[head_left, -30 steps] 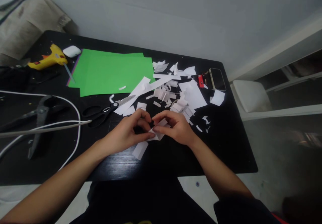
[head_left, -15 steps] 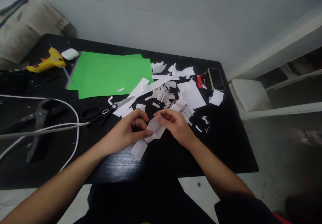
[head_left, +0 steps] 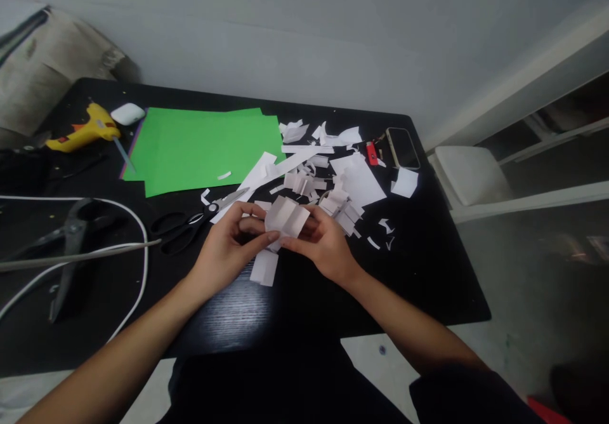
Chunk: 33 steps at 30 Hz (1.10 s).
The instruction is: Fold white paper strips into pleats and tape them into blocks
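Note:
Between my two hands is a folded piece of white paper [head_left: 287,216], creased into panels and held just above the black table. My left hand [head_left: 234,237] pinches its left side, thumb across the front. From the right, my right hand [head_left: 324,241] grips the same paper with its thumb near the lower edge and its fingers behind. A smaller folded paper flap [head_left: 264,268] hangs below my left thumb; whether it is joined to the held paper I cannot tell. Black-handled scissors [head_left: 193,222] lie left of my left hand, blades on white paper strips [head_left: 285,165].
Green sheets [head_left: 204,148] lie at the back left, beside a yellow glue gun [head_left: 90,129] and a white case [head_left: 128,114]. White cables [head_left: 143,246] cross pliers [head_left: 71,246] at left. Paper scraps [head_left: 304,183], a red lighter [head_left: 372,153] and a phone [head_left: 403,148] are at right.
The held paper has turned and risen slightly, its creased panels now facing up. My right thumb has moved down to its lower edge. The view has shifted a little.

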Available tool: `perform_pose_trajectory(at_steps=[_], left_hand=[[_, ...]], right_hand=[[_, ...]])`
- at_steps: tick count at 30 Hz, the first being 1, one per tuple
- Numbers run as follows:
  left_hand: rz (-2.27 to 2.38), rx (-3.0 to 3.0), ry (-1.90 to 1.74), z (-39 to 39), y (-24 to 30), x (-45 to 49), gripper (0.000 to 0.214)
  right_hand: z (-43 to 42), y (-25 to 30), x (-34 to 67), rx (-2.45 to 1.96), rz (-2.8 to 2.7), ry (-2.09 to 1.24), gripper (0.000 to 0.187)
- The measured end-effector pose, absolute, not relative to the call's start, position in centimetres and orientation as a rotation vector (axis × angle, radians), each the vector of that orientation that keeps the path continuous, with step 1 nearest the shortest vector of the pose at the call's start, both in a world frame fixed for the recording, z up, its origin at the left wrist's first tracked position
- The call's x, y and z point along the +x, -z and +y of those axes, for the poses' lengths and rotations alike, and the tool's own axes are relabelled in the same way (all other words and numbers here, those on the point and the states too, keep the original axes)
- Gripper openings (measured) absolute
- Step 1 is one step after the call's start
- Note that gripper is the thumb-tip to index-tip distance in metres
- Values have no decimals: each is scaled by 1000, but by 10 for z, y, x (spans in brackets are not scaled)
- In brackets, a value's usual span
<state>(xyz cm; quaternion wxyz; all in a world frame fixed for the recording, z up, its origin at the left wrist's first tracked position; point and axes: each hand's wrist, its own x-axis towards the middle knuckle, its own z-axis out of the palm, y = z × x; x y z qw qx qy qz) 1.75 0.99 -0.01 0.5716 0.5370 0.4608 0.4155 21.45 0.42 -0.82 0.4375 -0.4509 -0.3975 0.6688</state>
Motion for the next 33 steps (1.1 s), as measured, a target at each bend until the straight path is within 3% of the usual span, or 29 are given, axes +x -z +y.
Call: perform_pose_trajectory(at_steps=[9,21,33], left_hand=[[1066,1264,-910,12,-2,14,22],[1095,1272,-908,11,-3,16,17],[1160,1308,-845,9,-3,17,27]], right_hand=[[-3,10,210,-1110,-1119,-1407,53],[2,8,213,-1133,-1068,-1488,41],[2,6,213,-1124,-1065,-1513,32]])
